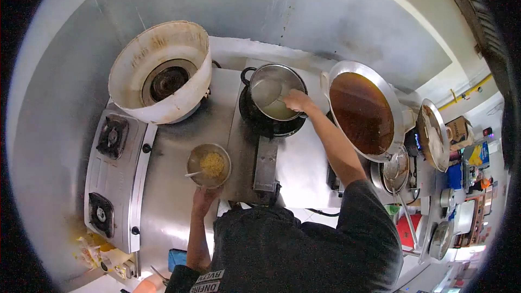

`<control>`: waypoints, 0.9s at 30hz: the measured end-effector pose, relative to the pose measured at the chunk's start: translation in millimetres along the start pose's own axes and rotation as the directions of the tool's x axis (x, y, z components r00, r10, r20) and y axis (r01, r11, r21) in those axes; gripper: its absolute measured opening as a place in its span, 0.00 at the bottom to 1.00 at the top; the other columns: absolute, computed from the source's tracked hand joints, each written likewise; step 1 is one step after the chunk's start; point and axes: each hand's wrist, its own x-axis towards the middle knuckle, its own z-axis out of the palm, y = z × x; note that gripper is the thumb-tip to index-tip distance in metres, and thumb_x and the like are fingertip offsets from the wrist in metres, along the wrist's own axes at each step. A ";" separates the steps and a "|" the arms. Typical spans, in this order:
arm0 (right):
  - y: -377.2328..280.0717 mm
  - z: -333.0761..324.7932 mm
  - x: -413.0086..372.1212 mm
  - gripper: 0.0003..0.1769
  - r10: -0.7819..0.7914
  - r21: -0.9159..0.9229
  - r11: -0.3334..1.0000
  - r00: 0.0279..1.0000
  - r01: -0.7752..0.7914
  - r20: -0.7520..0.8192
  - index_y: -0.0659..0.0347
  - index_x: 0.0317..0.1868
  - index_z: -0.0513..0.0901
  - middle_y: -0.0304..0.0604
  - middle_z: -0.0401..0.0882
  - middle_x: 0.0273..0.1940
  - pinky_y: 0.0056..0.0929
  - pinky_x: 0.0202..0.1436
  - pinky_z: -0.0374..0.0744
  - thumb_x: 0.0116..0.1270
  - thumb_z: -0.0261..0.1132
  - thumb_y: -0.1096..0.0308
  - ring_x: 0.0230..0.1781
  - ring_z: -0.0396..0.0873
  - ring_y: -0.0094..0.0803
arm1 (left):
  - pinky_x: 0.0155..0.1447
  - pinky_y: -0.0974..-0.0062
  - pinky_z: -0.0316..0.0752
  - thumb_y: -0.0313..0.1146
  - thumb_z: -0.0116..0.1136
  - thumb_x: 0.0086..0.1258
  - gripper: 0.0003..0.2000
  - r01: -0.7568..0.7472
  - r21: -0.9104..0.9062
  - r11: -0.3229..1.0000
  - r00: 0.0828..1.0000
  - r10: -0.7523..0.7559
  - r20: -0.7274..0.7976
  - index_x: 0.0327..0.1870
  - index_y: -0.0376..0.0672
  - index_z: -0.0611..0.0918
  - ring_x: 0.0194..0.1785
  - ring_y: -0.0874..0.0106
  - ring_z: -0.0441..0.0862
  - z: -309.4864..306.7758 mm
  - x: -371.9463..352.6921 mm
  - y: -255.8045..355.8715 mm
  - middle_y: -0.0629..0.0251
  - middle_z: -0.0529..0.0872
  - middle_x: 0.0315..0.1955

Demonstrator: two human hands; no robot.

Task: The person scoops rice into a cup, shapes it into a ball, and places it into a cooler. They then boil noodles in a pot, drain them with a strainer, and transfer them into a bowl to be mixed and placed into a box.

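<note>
Nearest: wearer's dark grey short-sleeved T-shirt w/ white print (pixel 304 249). Just ahead, L hand (pixel 206 199) holds near edge of a round, silver-coloured metal bowl (pixel 195 158); fingers mostly hidden under it, but closed on the rim side as far as visible. Bowl is over the brushed-steel surface (pixel 173 184); can't tell if its base touches. In it: heap of small yellow pieces (pixel 213 165), w/ a short white spoon handle (pixel 193 174) sticking out over the L side.

To the L, a white two-burner stove w/ black grates (pixel 119 176). R of bowl, a long grey metal box (pixel 265 165) running toward a black round burner (pixel 248 114).

Farther on, R arm reaches out; R hand (pixel 296 101) is over the R rim of a deep round metal pot w/ black handles (pixel 271 78), which sits on that burner. R fingers bunched together, pinching a thin metal utensil (pixel 279 99) that dips into the pot; its lower end is hard to make out. Pot has cloudy pale liquid (pixel 279 113) at the bottom.

R of pot, a wide silver-coloured metal pan (pixel 344 66) of dark brown liquid (pixel 362 111); round mesh strainer (pixel 396 165) near its close edge. Far L, a tall stained off-white ring (pixel 135 70) around a dark burner (pixel 169 82). Behind all, grey wall (pixel 325 21).
</note>
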 end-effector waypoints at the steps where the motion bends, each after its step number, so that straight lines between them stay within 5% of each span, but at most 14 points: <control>1: -17.9 -13.2 -16.9 0.10 -0.073 -0.116 0.991 0.996 0.066 -0.057 0.65 0.33 0.82 0.53 0.84 0.29 0.47 0.44 0.81 0.55 0.64 0.66 0.40 0.82 0.52 | 0.63 0.56 0.77 0.50 0.51 0.76 0.32 0.000 0.004 1.000 1.000 0.000 0.001 0.72 0.39 0.59 0.63 0.52 0.77 -2.0 1.1 -1.1 0.48 0.75 0.62; 2: -27.8 -20.6 -27.3 0.10 -0.150 -0.233 0.965 0.983 0.122 -0.104 0.64 0.33 0.82 0.51 0.83 0.27 0.47 0.43 0.80 0.55 0.64 0.66 0.39 0.82 0.50 | 0.63 0.56 0.77 0.50 0.50 0.77 0.31 -0.011 -0.011 1.000 1.000 0.011 0.013 0.71 0.38 0.61 0.62 0.52 0.78 -3.6 1.5 -2.4 0.49 0.76 0.61; 6: 13.9 -2.6 -23.2 0.12 -0.206 -0.133 0.973 0.973 0.191 -0.107 0.64 0.31 0.79 0.50 0.81 0.24 0.47 0.43 0.77 0.58 0.62 0.62 0.40 0.81 0.48 | 0.62 0.55 0.77 0.46 0.49 0.78 0.28 0.014 -0.016 1.000 1.000 -0.015 -0.026 0.70 0.38 0.62 0.61 0.55 0.79 -15.4 2.2 -9.7 0.50 0.77 0.60; 8: 40.1 10.9 -17.6 0.19 -0.045 0.199 0.978 0.992 0.069 -0.121 0.66 0.38 0.82 0.53 0.81 0.25 0.41 0.32 0.79 0.68 0.53 0.59 0.25 0.81 0.46 | 0.61 0.56 0.78 0.45 0.49 0.78 0.27 -0.045 -0.012 0.999 0.999 0.044 -0.025 0.69 0.37 0.63 0.60 0.56 0.80 0.2 2.8 -3.9 0.50 0.78 0.59; 9: 24.0 -6.3 -35.7 0.19 -0.044 0.197 0.978 0.992 0.068 -0.121 0.66 0.38 0.82 0.53 0.81 0.25 0.41 0.32 0.79 0.68 0.53 0.59 0.25 0.81 0.46 | 0.60 0.57 0.79 0.44 0.49 0.78 0.26 -0.103 -0.007 0.995 0.994 0.103 -0.023 0.69 0.36 0.64 0.59 0.57 0.81 6.8 3.0 -1.4 0.50 0.78 0.59; 10: -14.4 -43.3 -73.5 0.19 0.170 0.389 0.912 0.982 -0.128 -0.077 0.65 0.33 0.80 0.49 0.78 0.22 0.39 0.27 0.75 0.70 0.53 0.57 0.22 0.78 0.40 | 0.60 0.57 0.79 0.44 0.49 0.78 0.26 -0.104 -0.009 0.995 0.994 0.104 -0.020 0.69 0.36 0.64 0.59 0.57 0.81 5.4 3.8 -1.6 0.50 0.78 0.59; 11: -37.0 -62.9 -97.6 0.21 0.366 0.554 0.773 0.930 -0.309 0.009 0.63 0.27 0.77 0.44 0.75 0.18 0.37 0.21 0.72 0.71 0.53 0.55 0.19 0.76 0.34 | 0.58 0.58 0.80 0.44 0.50 0.77 0.26 -0.144 0.207 0.968 0.987 0.155 -0.036 0.68 0.35 0.65 0.58 0.58 0.81 2.5 3.8 -1.1 0.50 0.78 0.59; 12: -25.8 -54.1 -99.9 0.21 0.368 0.551 0.774 0.930 -0.312 0.009 0.63 0.27 0.77 0.44 0.75 0.18 0.37 0.21 0.72 0.71 0.53 0.55 0.19 0.76 0.34 | 0.57 0.60 0.81 0.43 0.51 0.77 0.26 -0.171 0.412 0.895 0.978 0.206 -0.042 0.67 0.35 0.65 0.57 0.58 0.81 1.6 3.0 -2.7 0.50 0.78 0.58; 14: 3.8 -32.6 -102.6 0.24 0.068 0.299 0.954 0.942 0.035 -0.327 0.63 0.26 0.77 0.40 0.72 0.17 0.33 0.15 0.67 0.74 0.50 0.53 0.14 0.71 0.29 | 0.56 0.61 0.82 0.42 0.52 0.77 0.25 -0.168 0.394 0.904 0.979 0.200 -0.041 0.67 0.34 0.66 0.57 0.58 0.82 20.7 -6.9 13.2 0.50 0.78 0.58; 18: -10.1 -37.8 -126.7 0.26 0.342 0.596 0.773 0.934 -0.218 -0.102 0.63 0.24 0.77 0.39 0.72 0.17 0.32 0.18 0.68 0.74 0.51 0.52 0.16 0.73 0.28 | 0.54 0.64 0.83 0.43 0.52 0.77 0.25 -0.039 0.492 0.870 0.989 0.104 -0.107 0.67 0.35 0.66 0.58 0.57 0.81 11.5 0.2 12.0 0.51 0.78 0.59; 20: 12.5 -12.3 -120.9 0.28 0.106 0.259 0.966 0.931 -0.013 -0.350 0.64 0.25 0.78 0.40 0.71 0.17 0.31 0.21 0.70 0.75 0.51 0.50 0.17 0.73 0.28 | 0.55 0.63 0.83 0.44 0.51 0.77 0.26 -0.143 0.542 0.828 0.977 0.205 -0.056 0.68 0.36 0.65 0.57 0.56 0.82 11.6 0.7 8.3 0.50 0.78 0.59; 22: -55.0 -33.6 -156.6 0.27 0.324 0.583 0.805 0.904 -0.108 -0.279 0.65 0.29 0.80 0.48 0.75 0.18 0.35 0.25 0.73 0.76 0.50 0.50 0.20 0.77 0.36 | 0.56 0.62 0.82 0.46 0.51 0.77 0.28 -0.230 0.585 0.777 0.955 0.298 -0.020 0.68 0.36 0.64 0.56 0.55 0.82 -6.1 6.1 -3.9 0.49 0.78 0.59; 25: -102.0 13.1 -174.8 0.25 0.097 0.349 0.932 0.858 0.100 -0.504 0.65 0.34 0.81 0.54 0.80 0.23 0.41 0.29 0.75 0.77 0.49 0.53 0.25 0.80 0.52 | 0.57 0.58 0.82 0.49 0.50 0.77 0.31 -0.126 0.488 0.863 0.986 0.162 -0.032 0.71 0.36 0.60 0.55 0.53 0.83 -43.6 1.8 -21.3 0.46 0.77 0.59; 27: -151.6 58.9 -182.7 0.22 -0.017 0.216 0.966 0.864 0.144 -0.503 0.61 0.37 0.83 0.56 0.82 0.30 0.47 0.31 0.76 0.77 0.48 0.56 0.30 0.80 0.56 | 0.57 0.56 0.81 0.51 0.50 0.77 0.34 -0.019 0.129 0.991 0.977 0.046 -0.208 0.73 0.37 0.55 0.54 0.53 0.83 -20.3 -7.4 -4.7 0.44 0.77 0.59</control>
